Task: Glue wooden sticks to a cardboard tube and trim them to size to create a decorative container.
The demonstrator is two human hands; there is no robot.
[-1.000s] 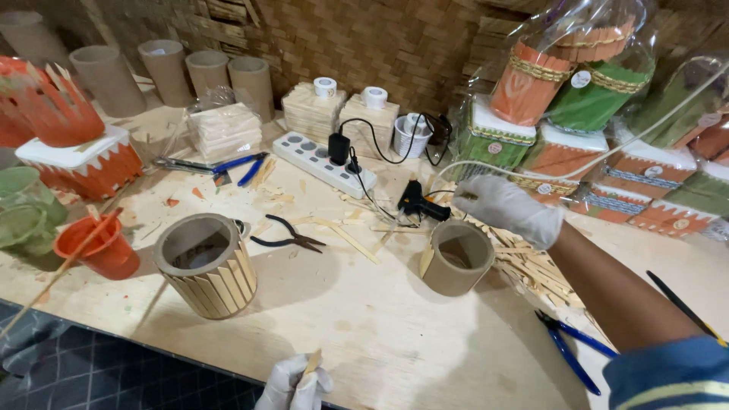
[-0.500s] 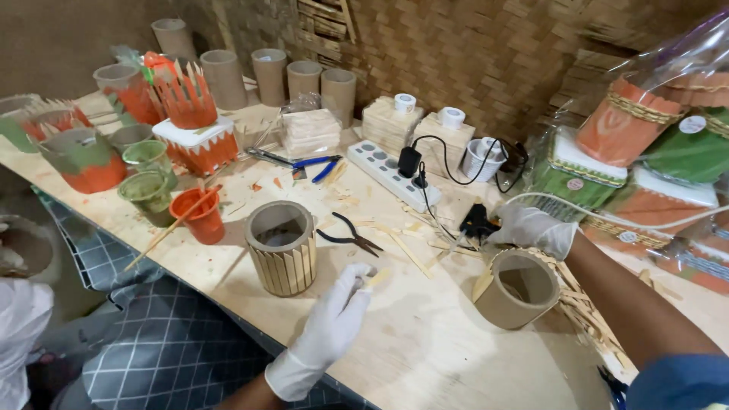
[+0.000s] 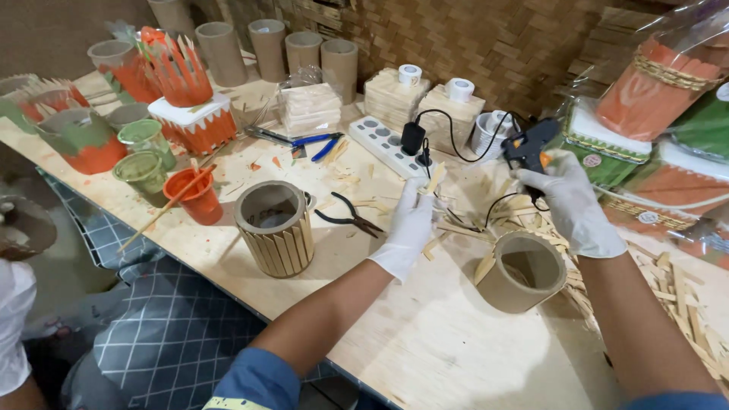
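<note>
My left hand [image 3: 408,226], in a white glove, holds a thin wooden stick [image 3: 434,178] upright over the table's middle. My right hand [image 3: 571,203], also gloved, grips a black glue gun [image 3: 529,146] with an orange trigger, its nozzle pointing down to the left toward the stick. Just below both hands lies a plain cardboard tube [image 3: 522,271] on its side with one stick against its left wall. To the left stands a second tube [image 3: 275,227], its lower wall clad in sticks.
Black pliers [image 3: 351,219] lie between the tubes. A white power strip [image 3: 385,146] with the gun's plug sits behind. Loose sticks [image 3: 680,288] pile at right. Paint cups [image 3: 196,195] and painted holders stand at left; wrapped finished pieces [image 3: 661,83] at back right.
My left hand rose from the near edge to the table's middle with the stick. My right hand lifted the glue gun off the table. The view shifted left.
</note>
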